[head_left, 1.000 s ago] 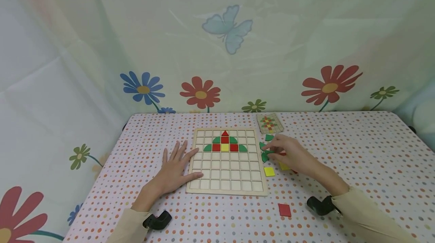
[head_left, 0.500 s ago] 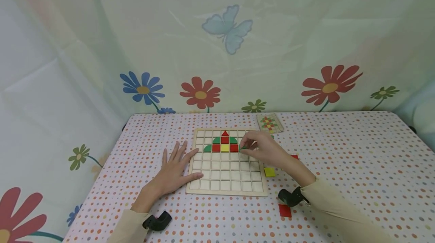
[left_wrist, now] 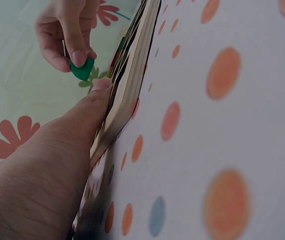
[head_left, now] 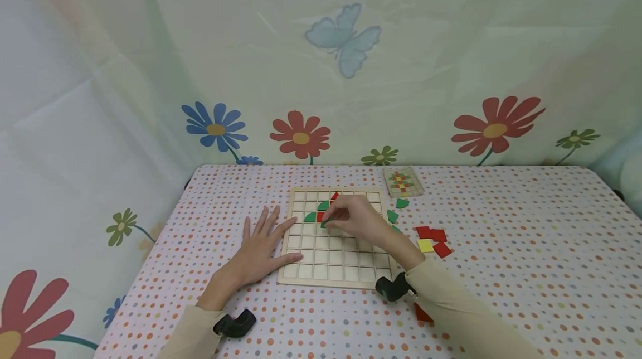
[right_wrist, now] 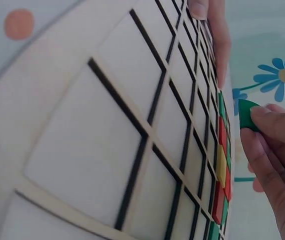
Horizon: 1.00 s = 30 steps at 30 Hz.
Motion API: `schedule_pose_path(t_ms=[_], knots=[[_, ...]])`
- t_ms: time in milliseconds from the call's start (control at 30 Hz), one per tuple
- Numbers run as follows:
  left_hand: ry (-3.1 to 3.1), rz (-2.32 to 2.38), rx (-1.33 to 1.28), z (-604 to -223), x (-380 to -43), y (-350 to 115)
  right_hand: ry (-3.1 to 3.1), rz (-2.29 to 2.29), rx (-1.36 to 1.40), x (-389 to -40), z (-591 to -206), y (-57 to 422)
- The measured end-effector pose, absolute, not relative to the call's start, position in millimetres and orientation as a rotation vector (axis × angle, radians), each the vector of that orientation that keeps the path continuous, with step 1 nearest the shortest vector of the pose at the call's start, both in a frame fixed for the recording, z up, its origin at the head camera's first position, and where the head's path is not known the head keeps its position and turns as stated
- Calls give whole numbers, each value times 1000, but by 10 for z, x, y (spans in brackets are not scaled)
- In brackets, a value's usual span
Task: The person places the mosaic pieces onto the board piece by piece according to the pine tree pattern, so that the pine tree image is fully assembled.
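My right hand (head_left: 357, 218) pinches a green quarter-round tile (right_wrist: 247, 115) between thumb and fingertips. In the head view it hovers close over the wooden grid board (head_left: 321, 273), just below the rows of placed tiles. Those tiles are red, green and yellow; a red square (head_left: 320, 217) and a green quarter-round (head_left: 310, 217) show left of the hand, which hides the others in part. My left hand (head_left: 258, 250) lies with fingers spread, index finger and thumb over the board's left edge. In the left wrist view its thumb (left_wrist: 100, 87) rests at the board's rim.
A small pattern card (head_left: 403, 183) lies behind the board's right corner. Right of the board are loose green tiles (head_left: 402, 203), several red tiles (head_left: 423, 232) and a yellow square (head_left: 425, 246). Another red tile (head_left: 423, 314) is partly under the right sleeve. The cloth (head_left: 526, 247) is dotted.
My right hand has moved left from the loose tiles onto the board, carrying the green quarter-round tile. The left hand has stayed at the board's edge. The head view has shifted slightly.
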<state>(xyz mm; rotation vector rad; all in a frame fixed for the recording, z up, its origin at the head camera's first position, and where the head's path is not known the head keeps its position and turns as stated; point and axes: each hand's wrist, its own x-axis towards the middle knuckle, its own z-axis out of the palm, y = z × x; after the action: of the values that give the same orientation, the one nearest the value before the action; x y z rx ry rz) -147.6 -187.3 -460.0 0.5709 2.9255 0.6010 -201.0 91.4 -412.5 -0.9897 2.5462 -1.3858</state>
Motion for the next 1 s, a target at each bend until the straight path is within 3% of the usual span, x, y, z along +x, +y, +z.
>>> schedule_pose_path(t_ms=[700, 1000], knots=[[2919, 560, 560, -4590, -1480, -1860, 2591, -1214, -890, -1983, -4155, 766], [2915, 560, 559, -4593, -1500, -1858, 2609, -1145, -998, -2000, -4146, 775]])
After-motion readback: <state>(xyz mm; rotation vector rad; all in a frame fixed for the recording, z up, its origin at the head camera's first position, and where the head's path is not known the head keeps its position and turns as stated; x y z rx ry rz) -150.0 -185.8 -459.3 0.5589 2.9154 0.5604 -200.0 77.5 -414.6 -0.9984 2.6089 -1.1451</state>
